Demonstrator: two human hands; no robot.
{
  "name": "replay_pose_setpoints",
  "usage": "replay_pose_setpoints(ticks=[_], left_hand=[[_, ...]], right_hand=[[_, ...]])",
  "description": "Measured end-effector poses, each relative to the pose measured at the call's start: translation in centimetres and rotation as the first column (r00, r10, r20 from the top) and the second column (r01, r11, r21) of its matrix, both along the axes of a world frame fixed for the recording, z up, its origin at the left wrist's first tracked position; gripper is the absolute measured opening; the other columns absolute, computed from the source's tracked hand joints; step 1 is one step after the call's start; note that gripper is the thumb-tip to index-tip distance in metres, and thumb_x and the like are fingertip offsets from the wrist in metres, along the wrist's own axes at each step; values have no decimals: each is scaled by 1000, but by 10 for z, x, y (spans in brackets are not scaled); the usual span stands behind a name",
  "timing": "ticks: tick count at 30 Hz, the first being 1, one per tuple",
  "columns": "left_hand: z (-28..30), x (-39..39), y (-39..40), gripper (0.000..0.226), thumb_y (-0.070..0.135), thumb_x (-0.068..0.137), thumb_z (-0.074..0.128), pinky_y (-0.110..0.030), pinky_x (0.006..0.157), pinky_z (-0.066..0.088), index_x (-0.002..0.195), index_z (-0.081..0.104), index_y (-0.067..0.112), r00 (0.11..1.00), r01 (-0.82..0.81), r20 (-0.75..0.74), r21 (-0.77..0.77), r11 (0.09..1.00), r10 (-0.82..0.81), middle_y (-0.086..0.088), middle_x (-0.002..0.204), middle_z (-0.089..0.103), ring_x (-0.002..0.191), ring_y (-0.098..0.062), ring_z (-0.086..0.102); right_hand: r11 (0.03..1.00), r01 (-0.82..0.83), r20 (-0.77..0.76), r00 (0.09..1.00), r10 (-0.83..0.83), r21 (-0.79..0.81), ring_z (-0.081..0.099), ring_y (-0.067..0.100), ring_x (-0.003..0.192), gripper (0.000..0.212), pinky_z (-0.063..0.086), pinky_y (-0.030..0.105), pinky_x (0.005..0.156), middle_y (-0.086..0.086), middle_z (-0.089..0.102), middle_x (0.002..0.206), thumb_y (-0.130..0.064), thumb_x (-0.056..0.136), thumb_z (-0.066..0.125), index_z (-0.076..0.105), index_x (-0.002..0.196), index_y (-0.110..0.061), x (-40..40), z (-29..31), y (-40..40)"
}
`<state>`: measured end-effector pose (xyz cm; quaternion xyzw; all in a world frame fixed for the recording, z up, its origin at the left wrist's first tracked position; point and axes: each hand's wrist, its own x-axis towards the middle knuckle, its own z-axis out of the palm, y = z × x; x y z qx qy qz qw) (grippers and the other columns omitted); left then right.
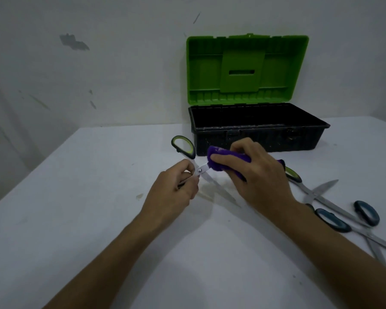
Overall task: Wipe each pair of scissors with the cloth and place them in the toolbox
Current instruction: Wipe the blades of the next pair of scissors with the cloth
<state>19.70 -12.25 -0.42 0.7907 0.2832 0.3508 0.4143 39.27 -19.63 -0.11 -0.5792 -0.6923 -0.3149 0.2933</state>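
Note:
My left hand (175,190) grips one handle of an opened pair of green-and-black scissors (184,148) above the white table. One blade points toward me; the other is wrapped in the purple cloth (218,159), which my right hand (256,175) holds pinched around it, just right of the pivot. Behind my hands stands the toolbox (259,128): a black base with its green lid (246,68) up against the wall. Nothing shows inside it from here.
Right of my right hand lies a second green-handled pair of scissors (314,190), blades apart. A blue-handled pair (348,217) lies nearer the table's right edge, overlapping it. The white table (98,219) stretches left and toward me; a scuffed wall stands behind.

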Motion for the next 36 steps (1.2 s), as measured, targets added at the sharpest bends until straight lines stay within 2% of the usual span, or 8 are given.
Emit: replay_pose_setpoints(ticks=[5, 10, 13, 19, 25, 27, 32, 36], left_hand=[[-4, -2, 4, 16, 13, 99, 49, -34, 50, 31, 84, 51, 11, 1000, -17, -3, -96, 995, 16, 2, 54, 49, 51, -20, 35], [-5, 2, 0, 14, 19, 100, 50, -31, 49, 38, 87, 55, 17, 998, -51, -43, -58, 997, 49, 5, 56, 57, 49, -14, 45], [0, 3, -5, 14, 16, 99, 51, -26, 49, 44, 87, 58, 20, 998, -40, -57, -12, 999, 39, 6, 56, 59, 50, -9, 50], [0, -2, 2, 19, 12, 97, 53, -34, 50, 35, 79, 54, 17, 997, -49, -59, -131, 990, 41, -2, 53, 55, 46, -20, 37], [0, 2, -4, 11, 18, 98, 56, -21, 45, 42, 88, 60, 20, 995, -50, -83, 7, 999, 50, -1, 58, 68, 40, -5, 50], [1, 2, -5, 12, 16, 97, 57, -15, 44, 40, 86, 59, 20, 997, -46, -62, 33, 998, 48, 2, 55, 65, 40, -5, 50], [3, -4, 6, 11, 8, 95, 56, -21, 42, 35, 84, 56, 10, 999, -36, -10, -87, 996, 35, -3, 52, 60, 40, -15, 38], [-4, -1, 7, 7, 11, 96, 53, -20, 39, 29, 91, 56, 6, 997, -70, -20, -135, 988, 68, -8, 59, 67, 33, -16, 34]], right_hand=[[989, 110, -132, 987, -97, 101, 51, 24, 92, 38, 52, 34, 67, 11, 56, 110, -16, 83, 73, 66, 121, -15, 17, 6, -4], [991, -122, -68, 991, 119, -51, 50, 19, 100, 40, 50, 26, 75, 8, 52, 117, -36, 90, 57, 60, 127, -19, -3, 1, -4], [970, -197, -86, 979, 186, -139, 51, 16, 98, 38, 47, 24, 74, 5, 53, 117, -39, 89, 60, 65, 123, -22, -4, -4, -2], [998, 29, -205, 978, -38, -48, 53, 23, 100, 37, 54, 39, 76, 9, 54, 115, -19, 82, 74, 68, 118, -14, 30, -5, 2], [984, -136, -220, 970, 108, -113, 47, 13, 110, 53, 45, 21, 82, 2, 46, 128, -56, 94, 44, 60, 128, -18, -6, 4, -10], [983, -140, -200, 973, 114, -123, 48, 14, 109, 49, 45, 22, 82, 1, 47, 130, -53, 96, 42, 60, 128, -20, -11, 2, -7], [999, 40, -196, 980, -35, 21, 52, 21, 93, 30, 50, 36, 77, 2, 60, 123, -23, 92, 63, 66, 121, -14, 26, 1, -1], [999, -16, -238, 971, 25, 42, 49, 18, 97, 40, 41, 26, 82, 3, 58, 125, -37, 99, 47, 61, 128, -14, 17, 6, -11]])
